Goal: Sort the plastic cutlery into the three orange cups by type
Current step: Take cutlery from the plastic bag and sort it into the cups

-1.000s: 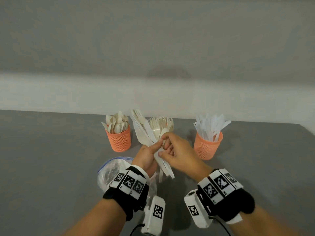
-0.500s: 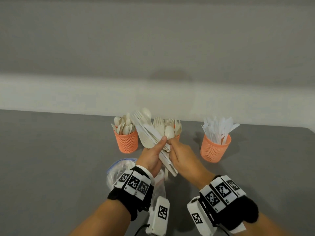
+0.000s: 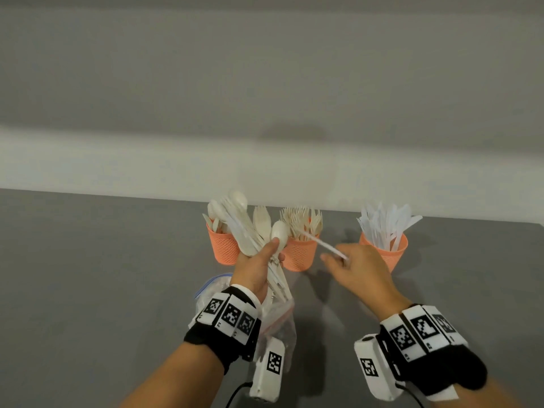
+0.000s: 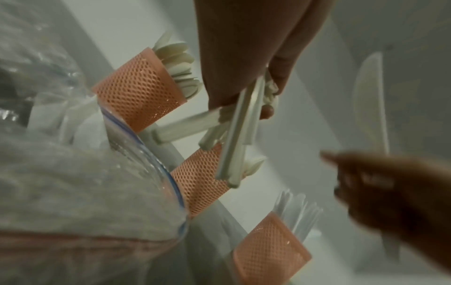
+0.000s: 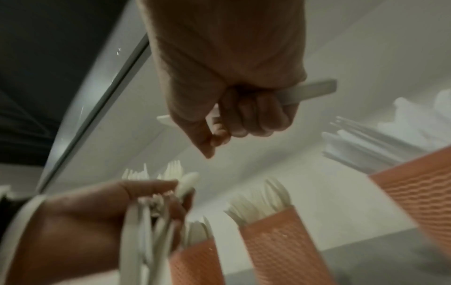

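Note:
Three orange mesh cups stand in a row at the table's far edge: a spoon cup (image 3: 223, 250), a fork cup (image 3: 300, 256) and a knife cup (image 3: 396, 250). My left hand (image 3: 265, 260) grips a mixed bundle of cutlery (image 3: 250, 231) upright in front of the spoon and fork cups; its handles (image 4: 234, 138) fan out below the fist. My right hand (image 3: 353, 266) holds a single white knife (image 3: 321, 244), its blade slanting up-left over the fork cup. In the right wrist view the fingers (image 5: 249, 115) curl round the knife's handle (image 5: 310, 90). This hand hovers just left of the knife cup.
A clear zip bag (image 3: 212, 290) with more cutlery lies on the grey table (image 3: 88, 290) under my left wrist. A pale wall ledge (image 3: 117, 160) runs right behind the cups.
My right hand has drawn a white knife out of the bundle and moved right, towards the knife cup. The left hand keeps its grip on the bundle.

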The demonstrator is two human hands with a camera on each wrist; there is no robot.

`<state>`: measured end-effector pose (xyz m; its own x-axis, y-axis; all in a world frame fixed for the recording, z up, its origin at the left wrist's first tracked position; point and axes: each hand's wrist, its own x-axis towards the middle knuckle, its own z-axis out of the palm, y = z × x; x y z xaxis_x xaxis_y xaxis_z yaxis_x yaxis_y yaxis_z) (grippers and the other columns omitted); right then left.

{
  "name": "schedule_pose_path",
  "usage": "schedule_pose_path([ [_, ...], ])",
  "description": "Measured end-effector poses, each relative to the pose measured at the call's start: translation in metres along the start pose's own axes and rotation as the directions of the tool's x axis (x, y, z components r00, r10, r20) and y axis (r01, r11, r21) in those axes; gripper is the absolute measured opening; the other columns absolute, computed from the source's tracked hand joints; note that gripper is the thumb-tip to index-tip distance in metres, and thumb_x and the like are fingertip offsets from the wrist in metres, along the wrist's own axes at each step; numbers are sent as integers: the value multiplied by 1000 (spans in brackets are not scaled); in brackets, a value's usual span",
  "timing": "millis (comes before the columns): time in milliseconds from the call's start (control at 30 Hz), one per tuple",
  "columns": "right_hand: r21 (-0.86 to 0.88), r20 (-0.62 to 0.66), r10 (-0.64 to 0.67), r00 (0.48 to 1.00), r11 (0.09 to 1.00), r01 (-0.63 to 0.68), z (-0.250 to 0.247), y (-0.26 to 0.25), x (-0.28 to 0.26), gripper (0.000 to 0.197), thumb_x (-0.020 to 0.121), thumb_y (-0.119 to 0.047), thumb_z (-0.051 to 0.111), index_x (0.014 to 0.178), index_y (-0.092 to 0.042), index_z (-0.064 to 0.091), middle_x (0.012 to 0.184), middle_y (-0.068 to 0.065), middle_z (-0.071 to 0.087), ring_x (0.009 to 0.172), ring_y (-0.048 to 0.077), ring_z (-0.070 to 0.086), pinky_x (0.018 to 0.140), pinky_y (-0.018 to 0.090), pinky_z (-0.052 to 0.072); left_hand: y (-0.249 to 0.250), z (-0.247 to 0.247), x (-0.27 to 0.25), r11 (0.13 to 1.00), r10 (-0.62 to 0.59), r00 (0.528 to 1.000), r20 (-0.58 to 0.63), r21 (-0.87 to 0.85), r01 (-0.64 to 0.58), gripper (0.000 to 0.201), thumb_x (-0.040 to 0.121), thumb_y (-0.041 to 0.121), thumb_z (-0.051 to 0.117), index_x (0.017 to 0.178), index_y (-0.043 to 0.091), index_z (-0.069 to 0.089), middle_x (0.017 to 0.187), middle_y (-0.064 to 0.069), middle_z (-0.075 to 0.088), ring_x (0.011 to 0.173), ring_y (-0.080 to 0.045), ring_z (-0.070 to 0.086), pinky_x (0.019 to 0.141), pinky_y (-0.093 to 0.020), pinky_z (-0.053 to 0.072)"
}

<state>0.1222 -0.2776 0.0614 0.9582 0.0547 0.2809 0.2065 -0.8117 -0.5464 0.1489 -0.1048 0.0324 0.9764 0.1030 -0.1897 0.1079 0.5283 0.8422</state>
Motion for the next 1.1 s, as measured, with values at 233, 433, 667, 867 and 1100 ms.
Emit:
schedule_pose_path([
  [233,531,19,-50,999,847,32,9,-60,13,6,84,-19,65,89,-18,64,61,-5,56,61,12,55,68,31,54,-11,18,-25,874,217,932,291,368,-318,26,83,-13,48,93,9,58,60,8,60,49,1,53,49,-16,43],
  [433,594,82,-47,995,804,-11,17,-63,15,26,92,-29,54,97,-7,68,90,13,71,86,25,67,83,37,54,-15,10,-25,724,342,898,277,531,-439,31,85,-6,49,113,4,57,86,0,63,73,-7,57,65,-14,46],
  [667,545,14,8,1000,838,-14,10,-68,18,32,85,-28,64,69,0,61,70,23,63,60,26,56,58,30,46,-23,7,-25,555,397,885,242,704,-442,28,86,5,53,113,11,57,91,2,63,89,-18,62,70,-18,40],
  [867,446,-85,25,996,895,16,-11,-70,29,43,86,-17,58,47,-15,40,51,8,44,48,10,40,49,22,32,-28,5,-27,546,345,907,242,734,-404,36,86,9,57,121,12,55,104,-4,66,92,-16,58,73,-17,36],
  [1100,438,-223,9,975,894,92,-35,-60,49,36,95,-19,47,61,-16,35,56,-3,34,45,5,33,43,13,29,-35,7,-32,619,280,936,215,705,-347,36,88,8,55,124,12,54,104,1,63,94,-11,55,78,-13,36],
])
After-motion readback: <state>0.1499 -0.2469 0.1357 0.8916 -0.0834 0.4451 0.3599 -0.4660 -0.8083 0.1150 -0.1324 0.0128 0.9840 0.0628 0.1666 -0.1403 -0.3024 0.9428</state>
